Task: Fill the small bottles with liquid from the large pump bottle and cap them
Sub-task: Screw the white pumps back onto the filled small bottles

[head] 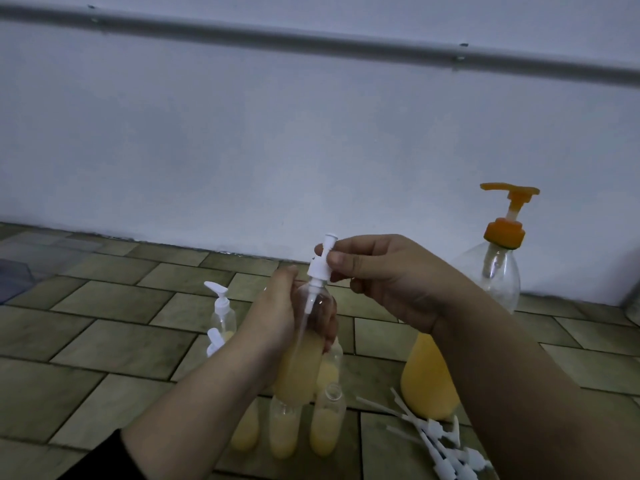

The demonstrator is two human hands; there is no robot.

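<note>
Nearest me, loose white pumps (446, 448) are lying on the tiled floor (114, 327) at the right, beside three open small bottles (323, 424) standing part-filled with yellow liquid. Above them I am gripping a raised bottle (304, 355) in my left hand (277, 317), fingers wrapping its body. My right hand (381, 271) is pinching a white pump cap (320, 261), whose tube is reaching down into the neck. Left of my hands, two capped bottles (221, 313) are standing. Farther right, the large pump bottle (485, 289) is standing near the wall (242, 133).
</note>
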